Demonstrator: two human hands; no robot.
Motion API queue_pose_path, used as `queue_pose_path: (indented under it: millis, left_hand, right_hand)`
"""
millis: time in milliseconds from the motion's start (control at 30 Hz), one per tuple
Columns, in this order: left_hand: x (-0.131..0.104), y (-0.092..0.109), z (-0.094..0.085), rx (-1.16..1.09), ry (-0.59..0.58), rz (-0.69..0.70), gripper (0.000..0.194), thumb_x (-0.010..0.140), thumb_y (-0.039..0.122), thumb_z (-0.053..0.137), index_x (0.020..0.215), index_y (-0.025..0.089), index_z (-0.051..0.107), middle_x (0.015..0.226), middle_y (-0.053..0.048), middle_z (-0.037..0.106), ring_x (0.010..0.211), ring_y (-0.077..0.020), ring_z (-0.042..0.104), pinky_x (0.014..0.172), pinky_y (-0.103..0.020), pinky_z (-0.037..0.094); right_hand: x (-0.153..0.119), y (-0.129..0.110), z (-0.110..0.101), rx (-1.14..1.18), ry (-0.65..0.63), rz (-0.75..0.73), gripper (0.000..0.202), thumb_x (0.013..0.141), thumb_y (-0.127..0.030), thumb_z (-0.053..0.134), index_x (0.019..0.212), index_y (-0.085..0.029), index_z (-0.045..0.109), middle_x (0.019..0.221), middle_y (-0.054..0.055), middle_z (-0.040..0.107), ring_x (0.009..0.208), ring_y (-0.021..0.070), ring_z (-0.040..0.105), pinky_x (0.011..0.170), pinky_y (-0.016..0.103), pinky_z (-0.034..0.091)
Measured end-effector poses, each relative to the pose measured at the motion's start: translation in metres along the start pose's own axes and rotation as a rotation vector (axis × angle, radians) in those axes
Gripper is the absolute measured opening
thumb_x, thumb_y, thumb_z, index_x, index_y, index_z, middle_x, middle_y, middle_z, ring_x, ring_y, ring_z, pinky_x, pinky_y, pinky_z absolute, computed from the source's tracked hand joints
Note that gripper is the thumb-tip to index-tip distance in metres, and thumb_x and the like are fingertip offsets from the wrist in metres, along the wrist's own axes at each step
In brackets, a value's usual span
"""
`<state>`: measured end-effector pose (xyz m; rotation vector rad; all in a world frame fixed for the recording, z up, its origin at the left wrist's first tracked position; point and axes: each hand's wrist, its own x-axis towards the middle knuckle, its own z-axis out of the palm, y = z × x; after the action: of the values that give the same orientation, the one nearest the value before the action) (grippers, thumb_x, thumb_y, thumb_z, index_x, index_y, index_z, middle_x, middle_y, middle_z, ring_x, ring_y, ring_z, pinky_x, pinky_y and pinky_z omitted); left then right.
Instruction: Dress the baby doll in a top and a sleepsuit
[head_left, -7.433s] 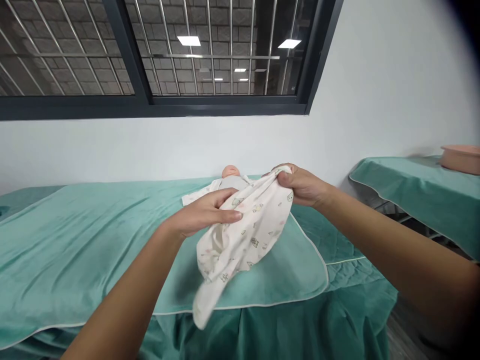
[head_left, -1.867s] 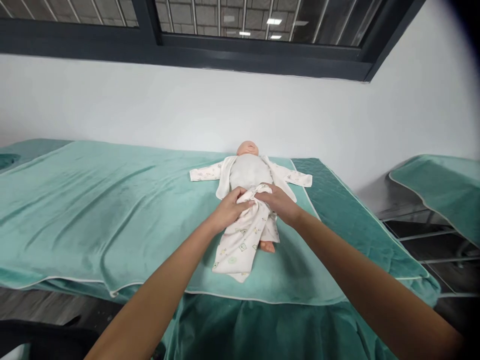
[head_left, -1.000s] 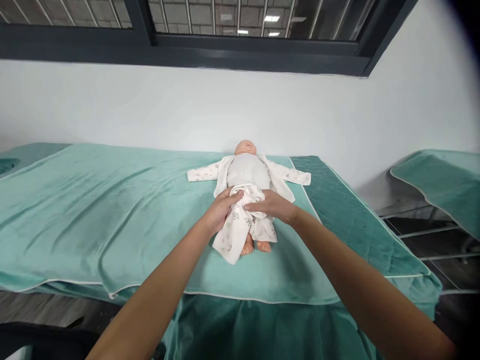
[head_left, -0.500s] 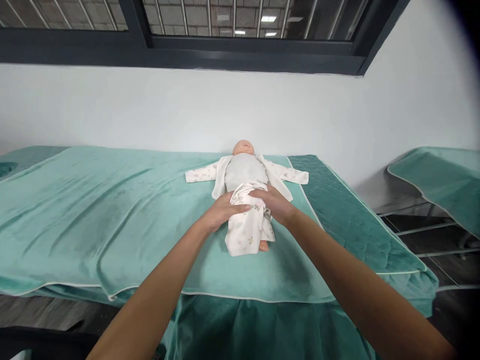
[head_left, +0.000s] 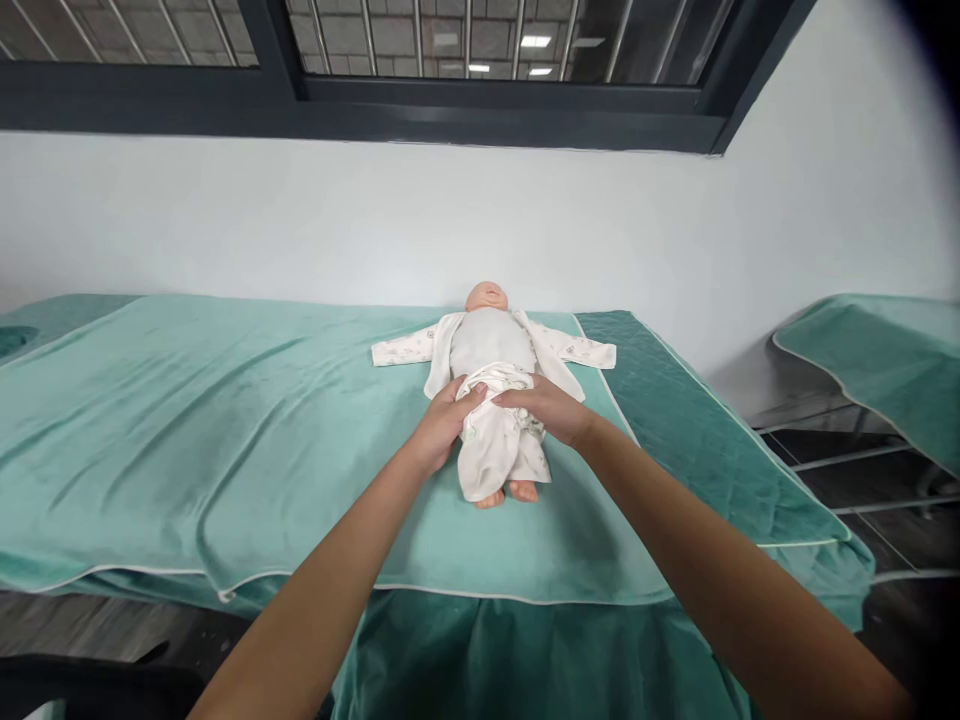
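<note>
A baby doll (head_left: 487, 297) lies on its back on the green bed cover, its head toward the wall. Its grey torso (head_left: 493, 340) is bare in front, and a white patterned jacket (head_left: 405, 348) is spread open with both sleeves out. White baby pants (head_left: 491, 455) cover the legs and are bunched at the waist. My left hand (head_left: 442, 420) grips the pants at the left side, thumb on top. My right hand (head_left: 551, 408) grips them at the right, its thumb near the left one. Both doll feet (head_left: 523, 491) stick out below the hems.
The green cover (head_left: 187, 420) spreads over the bed, with a darker quilted layer (head_left: 675, 430) at the right. A white wall (head_left: 300, 220) and a dark window frame (head_left: 495, 115) stand behind. Another green-covered surface (head_left: 885, 350) and metal bars (head_left: 855, 458) are at the far right.
My left hand has moved slightly up the pants, and its thumb now lies closer to the right thumb. The left hem has risen, and a second foot shows.
</note>
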<state>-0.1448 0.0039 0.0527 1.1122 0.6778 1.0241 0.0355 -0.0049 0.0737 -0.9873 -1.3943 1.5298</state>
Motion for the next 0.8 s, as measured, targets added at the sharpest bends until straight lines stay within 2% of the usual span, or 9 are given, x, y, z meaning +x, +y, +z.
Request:
queue_pose_path:
  millis: [167,367,500,600,667,800]
  left_hand:
    - [-0.009,0.005,0.008,0.063,0.085,-0.007,0.049,0.079,0.051,0.072,0.11,0.014,0.066,0.099,-0.009,0.072,0.086,-0.0195,0.064,0.076,-0.028,0.047]
    - [-0.043,0.009,0.028,-0.016,0.196,-0.029,0.046,0.081,0.05,0.069,0.111,0.016,0.068,0.101,-0.009,0.072,0.084,-0.0191,0.065,0.074,-0.028,0.047]
    - [-0.068,0.005,0.038,-0.075,0.253,-0.107,0.05,0.081,0.053,0.068,0.114,0.016,0.067,0.091,-0.008,0.073,0.065,-0.0157,0.062,0.059,-0.026,0.044]
    - [-0.084,-0.001,0.044,-0.097,0.311,-0.164,0.049,0.08,0.052,0.069,0.113,0.016,0.067,0.087,-0.007,0.073,0.06,-0.0142,0.059,0.049,-0.024,0.039]
    - [-0.093,-0.004,0.048,-0.148,0.353,-0.175,0.046,0.079,0.048,0.071,0.111,0.015,0.068,0.092,-0.007,0.073,0.065,-0.0147,0.061,0.051,-0.024,0.042]
    - [-0.106,-0.005,0.058,-0.246,0.437,-0.12,0.04,0.077,0.037,0.075,0.108,0.013,0.069,0.103,-0.009,0.074,0.083,-0.0181,0.067,0.068,-0.026,0.051]
  right_hand:
    - [-0.002,0.003,0.002,-0.139,0.043,-0.043,0.045,0.077,-0.042,0.074,0.114,-0.019,0.067,0.109,0.005,0.072,0.101,0.0231,0.065,0.087,0.034,0.05]
    - [0.0,0.008,0.0,-0.407,0.031,-0.124,0.038,0.076,-0.046,0.072,0.101,-0.017,0.069,0.099,0.003,0.071,0.091,0.0209,0.063,0.079,0.03,0.048]
    - [0.0,0.011,-0.002,-0.561,0.01,-0.17,0.037,0.075,-0.05,0.071,0.092,-0.017,0.068,0.091,0.001,0.07,0.085,0.0197,0.063,0.072,0.027,0.047]
    - [0.002,0.014,-0.003,-0.781,-0.022,-0.209,0.034,0.079,-0.049,0.067,0.088,-0.017,0.066,0.091,0.002,0.071,0.083,0.0183,0.064,0.071,0.026,0.046]
    - [0.004,0.015,-0.002,-0.921,-0.04,-0.217,0.029,0.081,-0.046,0.066,0.086,-0.017,0.066,0.09,0.003,0.072,0.082,0.0177,0.064,0.072,0.025,0.046]
    - [0.008,0.016,0.002,-1.067,-0.049,-0.202,0.024,0.077,-0.043,0.07,0.079,-0.019,0.067,0.087,0.004,0.072,0.081,0.0196,0.064,0.066,0.026,0.041]
